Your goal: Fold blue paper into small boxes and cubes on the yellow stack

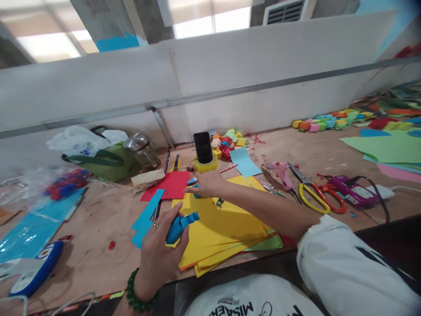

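My left hand (161, 252) is closed round a folded piece of blue paper (179, 224), held just over the near left corner of a stack of yellow paper sheets (223, 228). My right hand (205, 184) reaches across the stack toward its far edge. Its fingers are curled over a small blue scrap (196, 192) on the paper. Just beyond that hand a black phone (203, 147) stands upright in a yellow tape roll (205, 166). A red sheet (169, 185) and light blue strips (146, 217) lie left of the stack.
On the wooden table (98, 237) lie yellow-handled scissors (312, 197), a pink glue gun (279, 172), a purple tool (350, 189), a green bag (105, 162), a jar (143, 149), and coloured paper blocks (226, 142). Green sheets (384, 147) lie at the right. A white partition (210, 83) backs the table.
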A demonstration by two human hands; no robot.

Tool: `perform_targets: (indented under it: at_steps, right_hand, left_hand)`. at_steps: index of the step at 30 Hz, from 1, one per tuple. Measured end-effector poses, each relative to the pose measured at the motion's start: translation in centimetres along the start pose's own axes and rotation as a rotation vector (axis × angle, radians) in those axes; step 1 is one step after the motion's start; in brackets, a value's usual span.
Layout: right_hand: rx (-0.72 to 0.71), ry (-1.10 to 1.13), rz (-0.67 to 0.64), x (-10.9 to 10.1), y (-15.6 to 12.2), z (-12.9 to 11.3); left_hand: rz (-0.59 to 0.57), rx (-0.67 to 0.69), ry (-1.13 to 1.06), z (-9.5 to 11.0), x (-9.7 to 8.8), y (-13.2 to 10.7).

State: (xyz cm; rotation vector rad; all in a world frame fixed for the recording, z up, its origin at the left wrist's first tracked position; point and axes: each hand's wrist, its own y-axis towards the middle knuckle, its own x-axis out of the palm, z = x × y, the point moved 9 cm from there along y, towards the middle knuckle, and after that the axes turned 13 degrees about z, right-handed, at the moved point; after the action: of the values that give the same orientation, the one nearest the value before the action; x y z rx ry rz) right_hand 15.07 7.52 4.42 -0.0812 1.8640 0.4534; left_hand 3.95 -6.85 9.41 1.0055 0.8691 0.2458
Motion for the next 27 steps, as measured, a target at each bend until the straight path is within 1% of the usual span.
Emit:
perform_targets:
  at_steps: [2, 3, 5, 6, 8, 11, 12, 14, 15, 17, 20, 23, 25, 27]
  right_hand:
    - [0.01, -0.011, -0.022, 2.1, 1.1, 0.0]
    - [0.009, -0.009, -0.031, 2.8, 1.5, 0.0]
    - [-0.006, 0.004, -0.042, 3.4, 1.6, 0.2]
    - [-0.016, 0.016, -0.039, 3.4, 1.3, 0.4]
    - [-0.046, 0.061, -0.002, 2.5, -0.2, 1.1]
    - [-0.139, 0.25, 0.147, -0.2, -4.7, 1.9]
    - [-0.144, 0.311, 0.183, -1.0, -6.5, 2.5]
    - [-0.107, 0.391, 0.249, -2.1, -9.8, 3.8]
    - [-0.081, 0.422, 0.267, -2.3, -11.2, 4.5]
    - [-0.036, 0.469, 0.267, -2.0, -13.0, 5.4]
    - [0.019, 0.459, 0.25, -0.6, -14.2, 6.3]
    - [0.0, 0.425, 0.274, 0.0, -14.8, 6.8]
    - [-0.038, 0.428, 0.297, -0.5, -15.3, 6.8]
    - [-0.031, 0.431, 0.349, -2.0, -15.7, 7.2]
  left_hand:
    - [0.011, 0.01, 0.035, -0.2, -0.5, 0.2]
    - [0.012, 0.012, 0.047, -0.3, -0.8, 0.4]
    - [0.009, 0.013, 0.055, -0.6, -1.3, 0.6]
    - [0.002, 0.012, 0.056, -0.8, -1.5, 0.7]
    - [-0.02, 0.012, 0.058, -1.1, -1.7, 1.0]
    - [-0.071, 0.01, 0.057, -1.5, -1.3, 1.3]
    - [-0.089, 0.012, 0.045, -1.5, -1.0, 1.5]
    - [-0.139, 0.02, 0.007, -1.4, 0.1, 1.7]
    - [-0.173, 0.031, -0.014, -1.2, 1.0, 1.9]
    - [-0.253, 0.063, -0.042, -0.6, 3.0, 2.1]
    - [-0.377, 0.152, -0.048, 0.9, 6.0, 2.5]
    - [-0.455, 0.231, -0.051, 2.6, 8.0, 2.8]
    - [-0.467, 0.248, -0.053, 3.3, 8.5, 3.0]
    - [-0.466, 0.229, -0.058, 3.5, 8.6, 3.2]
